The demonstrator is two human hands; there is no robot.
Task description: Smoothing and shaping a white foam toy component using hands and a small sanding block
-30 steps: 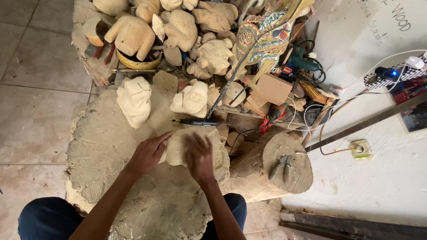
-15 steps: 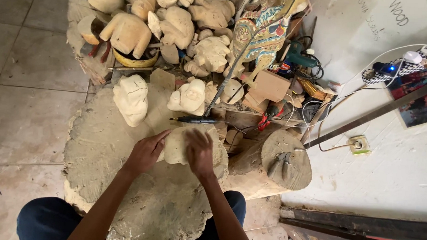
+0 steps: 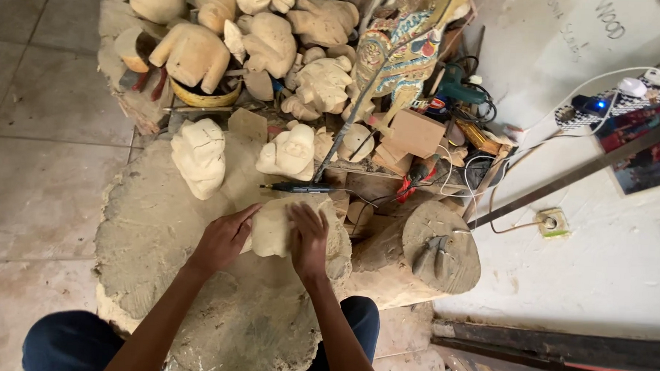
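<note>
**Two hands on one pale carving**

We press the pale wood carving [image 3: 274, 227] onto the big stump slab [image 3: 146, 223]; left hand [image 3: 222, 240] and right hand [image 3: 308, 239] curl around its sides. Judging by this, we are steadying it; the black rotary tool [image 3: 297, 186] lies just beyond.

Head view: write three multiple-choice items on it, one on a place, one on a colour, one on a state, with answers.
1. Where do the pliers lie?
A. on the round log stump
B. on the tiled floor
C. in a hand

2. What colour is the wood carving between the hands?
A. black
B. pale tan
C. bright red

3. How do the hands meet it?
A. both lifted clear
B. only one touches
C. both press on it

Answers: 1 A, they rest on the stump's flat top. 2 B, bare light wood. 3 C, left hand and right hand flank it.
</note>
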